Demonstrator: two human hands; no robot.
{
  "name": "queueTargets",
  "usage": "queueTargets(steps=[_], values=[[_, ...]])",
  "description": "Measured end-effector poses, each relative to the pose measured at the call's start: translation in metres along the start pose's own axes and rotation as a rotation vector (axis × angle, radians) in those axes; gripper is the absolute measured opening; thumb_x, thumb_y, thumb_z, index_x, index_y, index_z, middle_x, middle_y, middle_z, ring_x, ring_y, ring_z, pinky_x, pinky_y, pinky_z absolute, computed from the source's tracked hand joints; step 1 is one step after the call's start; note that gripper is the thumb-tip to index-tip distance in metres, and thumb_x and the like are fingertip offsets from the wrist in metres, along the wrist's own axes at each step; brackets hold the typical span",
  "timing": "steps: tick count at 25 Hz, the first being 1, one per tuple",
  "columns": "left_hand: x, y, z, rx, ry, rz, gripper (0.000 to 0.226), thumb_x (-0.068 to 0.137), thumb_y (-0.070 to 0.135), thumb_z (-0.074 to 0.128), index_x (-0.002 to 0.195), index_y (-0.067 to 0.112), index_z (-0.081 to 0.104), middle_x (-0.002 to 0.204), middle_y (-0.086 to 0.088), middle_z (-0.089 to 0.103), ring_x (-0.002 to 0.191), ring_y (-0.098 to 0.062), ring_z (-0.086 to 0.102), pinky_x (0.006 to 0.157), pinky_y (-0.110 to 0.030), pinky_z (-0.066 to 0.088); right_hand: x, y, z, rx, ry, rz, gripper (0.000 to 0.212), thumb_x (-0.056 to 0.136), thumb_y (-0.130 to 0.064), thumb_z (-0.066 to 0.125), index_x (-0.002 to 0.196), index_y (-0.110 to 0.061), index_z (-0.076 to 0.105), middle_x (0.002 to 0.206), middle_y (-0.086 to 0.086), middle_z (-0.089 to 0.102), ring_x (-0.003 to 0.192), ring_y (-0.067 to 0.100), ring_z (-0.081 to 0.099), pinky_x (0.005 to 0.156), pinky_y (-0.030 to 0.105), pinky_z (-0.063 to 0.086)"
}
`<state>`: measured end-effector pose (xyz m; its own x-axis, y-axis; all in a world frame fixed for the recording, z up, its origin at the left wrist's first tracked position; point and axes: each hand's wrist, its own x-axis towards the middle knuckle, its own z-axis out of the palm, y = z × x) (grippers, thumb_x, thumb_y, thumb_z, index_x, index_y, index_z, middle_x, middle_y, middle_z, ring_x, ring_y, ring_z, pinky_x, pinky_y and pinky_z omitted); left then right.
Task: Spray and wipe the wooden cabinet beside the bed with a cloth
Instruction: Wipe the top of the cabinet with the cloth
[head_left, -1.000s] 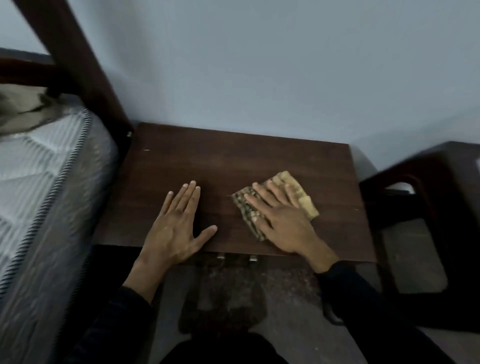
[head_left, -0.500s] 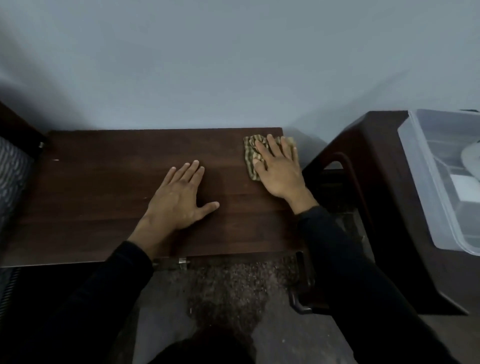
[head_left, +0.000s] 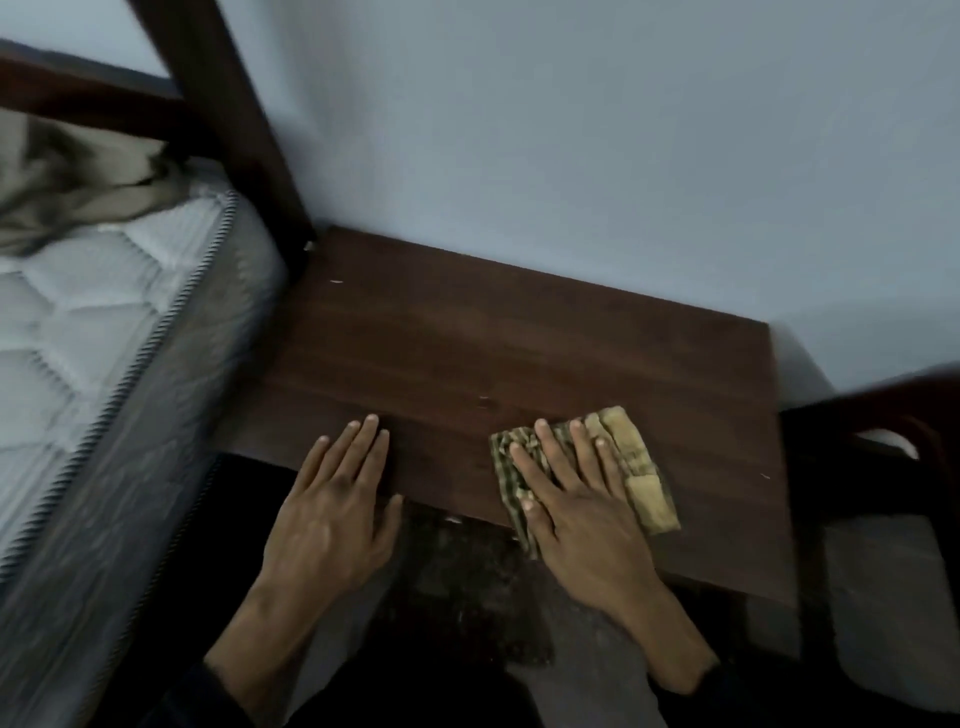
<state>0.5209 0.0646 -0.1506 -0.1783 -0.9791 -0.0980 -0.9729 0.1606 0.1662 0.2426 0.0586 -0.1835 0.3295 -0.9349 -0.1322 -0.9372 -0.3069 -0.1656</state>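
Note:
The dark wooden cabinet (head_left: 467, 353) stands against the wall, its top filling the middle of the head view. A folded yellow-green checked cloth (head_left: 639, 467) lies near the top's front edge, right of centre. My right hand (head_left: 576, 499) presses flat on the cloth with fingers spread, covering its left part. My left hand (head_left: 337, 499) rests flat on the front edge of the top with fingers together, holding nothing. No spray bottle is in view.
A bed with a white quilted mattress (head_left: 93, 364) and a dark wooden bedpost (head_left: 234, 119) borders the cabinet on the left. A crumpled beige blanket (head_left: 67, 182) lies on the mattress. A dark chair (head_left: 883, 441) stands at the right. Grey floor lies below.
My right hand has slid the cloth from the far right corner back to the front edge. The view has swung left, bringing the bed in and dropping the plastic bin out.

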Motion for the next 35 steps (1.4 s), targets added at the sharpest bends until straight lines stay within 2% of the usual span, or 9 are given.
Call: queueTargets(steps=[7,12,15,18,23,27,29,32,35], values=[[-0.063,-0.104,-0.016,0.018,0.045,-0.361,0.076,0.084,0.038,0.033,0.152,0.005,0.038,0.161,-0.011,0.032,0.148,-0.024,0.032,0.120,-0.040,0.024,0.143,-0.159,0.007,-0.062,-0.094,-0.425,0.060,0.102,-0.046,0.017,0.161,-0.037,0.016,0.172,-0.004,0.004,0.157,0.025,-0.008,0.126,0.050,0.001],[-0.069,-0.106,0.002,-0.014,-0.004,-0.367,0.081,0.088,0.043,0.037,0.160,0.012,0.016,0.165,-0.003,0.002,0.154,-0.018,0.005,0.123,-0.035,0.000,0.190,-0.213,0.008,-0.095,-0.121,-0.460,0.057,0.106,-0.045,0.019,0.162,-0.036,0.009,0.172,-0.004,-0.003,0.157,0.024,-0.013,0.126,0.048,-0.007],[-0.073,-0.104,0.008,-0.033,0.002,-0.361,0.081,0.089,0.041,0.053,0.158,0.010,0.024,0.165,-0.005,0.014,0.154,-0.021,0.015,0.123,-0.037,0.009,0.154,-0.193,0.010,-0.097,-0.064,-0.517,0.060,0.104,-0.043,0.020,0.162,-0.033,0.013,0.172,-0.001,0.005,0.158,0.024,-0.006,0.127,0.050,0.002],[-0.082,-0.107,0.011,-0.044,0.026,-0.399,0.079,0.090,0.043,0.053,0.156,0.009,0.029,0.165,-0.007,0.021,0.152,-0.021,0.020,0.123,-0.038,0.013,0.124,-0.180,0.017,-0.137,-0.047,-0.547,0.062,0.101,-0.040,0.027,0.162,-0.032,0.017,0.171,0.001,0.011,0.158,0.027,0.000,0.125,0.051,0.008],[-0.088,-0.115,0.011,-0.076,0.043,-0.428,0.082,0.089,0.039,0.052,0.158,0.009,0.022,0.166,-0.007,0.016,0.154,-0.017,0.014,0.121,-0.030,0.005,0.180,-0.247,0.014,-0.111,-0.074,-0.516,0.059,0.104,-0.046,0.016,0.161,-0.030,0.021,0.171,-0.003,0.010,0.158,0.024,0.000,0.127,0.048,-0.001],[-0.082,-0.113,0.004,-0.107,0.076,-0.366,0.081,0.090,0.039,0.050,0.158,0.008,0.021,0.166,-0.006,0.013,0.154,-0.019,0.015,0.121,-0.032,0.010,0.173,-0.201,0.014,-0.082,-0.081,-0.515,0.060,0.104,-0.049,0.013,0.162,-0.034,0.013,0.171,-0.008,0.004,0.157,0.016,-0.004,0.124,0.037,-0.014],[-0.074,-0.106,0.002,-0.094,0.085,-0.297,0.078,0.094,0.045,0.042,0.159,0.009,0.016,0.167,-0.005,0.006,0.155,-0.019,0.009,0.123,-0.034,0.004,0.190,-0.171,0.002,-0.086,-0.089,-0.439,0.060,0.105,-0.053,0.013,0.162,-0.037,0.006,0.170,-0.010,0.000,0.157,0.014,-0.006,0.123,0.033,-0.017],[-0.049,-0.096,-0.004,-0.085,0.085,-0.204,0.078,0.100,0.060,0.022,0.160,0.014,0.005,0.167,-0.002,-0.006,0.154,-0.015,-0.009,0.124,-0.036,-0.008,0.231,-0.129,-0.023,-0.069,-0.133,-0.255,0.059,0.106,-0.058,0.014,0.161,-0.042,-0.001,0.170,-0.012,-0.006,0.156,0.014,-0.009,0.122,0.035,-0.015],[-0.020,-0.080,-0.011,-0.045,0.054,-0.115,0.086,0.097,0.071,0.015,0.161,0.014,0.004,0.168,-0.005,-0.008,0.154,-0.017,-0.013,0.125,-0.039,-0.007,0.221,-0.062,-0.032,0.002,-0.137,-0.082,0.061,0.104,-0.064,0.015,0.160,-0.046,-0.001,0.170,-0.015,-0.009,0.156,0.015,-0.012,0.123,0.045,-0.013]])
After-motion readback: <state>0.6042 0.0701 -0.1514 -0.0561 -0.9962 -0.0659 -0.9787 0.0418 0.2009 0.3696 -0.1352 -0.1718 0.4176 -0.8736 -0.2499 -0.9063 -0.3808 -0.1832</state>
